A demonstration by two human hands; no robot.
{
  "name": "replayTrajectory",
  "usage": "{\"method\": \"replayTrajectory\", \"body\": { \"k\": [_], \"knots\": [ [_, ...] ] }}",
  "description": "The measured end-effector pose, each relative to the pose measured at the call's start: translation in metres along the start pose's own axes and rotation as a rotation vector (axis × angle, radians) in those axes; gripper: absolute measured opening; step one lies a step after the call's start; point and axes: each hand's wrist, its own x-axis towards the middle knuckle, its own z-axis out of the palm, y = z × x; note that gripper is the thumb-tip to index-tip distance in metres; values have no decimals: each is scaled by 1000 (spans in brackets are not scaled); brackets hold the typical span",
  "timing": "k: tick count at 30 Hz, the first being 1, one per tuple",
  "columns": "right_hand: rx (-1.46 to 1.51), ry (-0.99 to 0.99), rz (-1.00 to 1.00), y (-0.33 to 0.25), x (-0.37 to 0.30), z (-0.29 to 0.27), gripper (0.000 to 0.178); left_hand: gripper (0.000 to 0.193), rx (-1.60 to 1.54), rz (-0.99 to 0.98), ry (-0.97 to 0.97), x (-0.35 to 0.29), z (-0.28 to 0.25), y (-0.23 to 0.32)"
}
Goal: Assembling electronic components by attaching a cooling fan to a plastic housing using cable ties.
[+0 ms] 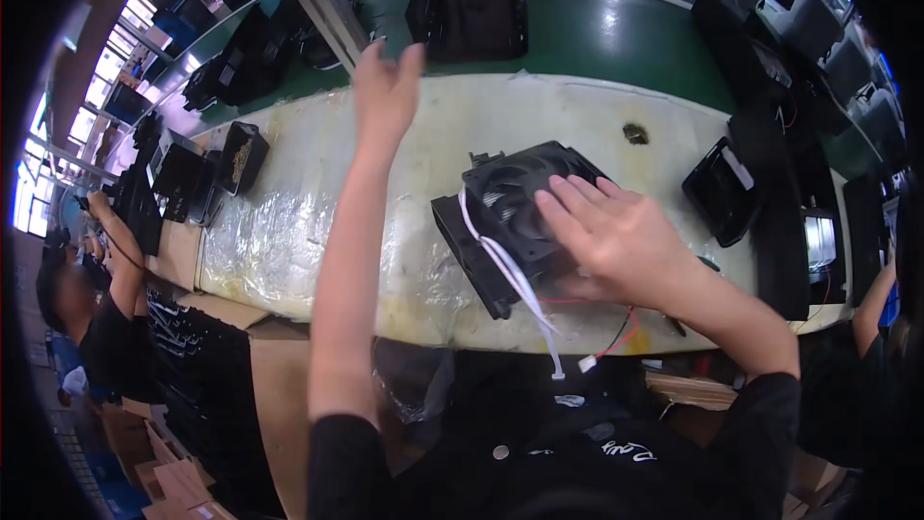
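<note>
A black fan [515, 197] sits on a black frame-like part [472, 255] on the pale work surface in front of me. My right hand [616, 236] lies over the fan's right side, fingers across its face and thumb by its near edge, holding it. White sleeved wires [510, 270] run down from the fan to a small plug. Red and black wires end in a white connector [588, 363] at the table's near edge. My left hand [388, 91] is raised at the far side, open and holding nothing, near a black open housing [469, 14].
A black bin of small brass-coloured parts [243, 159] stands at the left. To the right are a black tray-like part [722, 191] and tall black casings [784, 212]. A metal post [313, 0] rises beyond the table. Other people work at the left and far right.
</note>
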Motion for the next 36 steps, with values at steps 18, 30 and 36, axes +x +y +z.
{"method": "replayTrajectory", "body": {
  "k": [18, 30, 36],
  "knots": [
    [2609, 1044, 425, -44, -123, 16, 57, 25, 567, 269, -196, 46, 61, 73],
    [2375, 1046, 739, -86, -176, -29, 63, 102, -9, -93, -589, -237, -88, 156],
    [1933, 936, 1054, -90, -178, -4, 62, 107, -591, -486, 74, -209, -57, 60]
  ]
}}
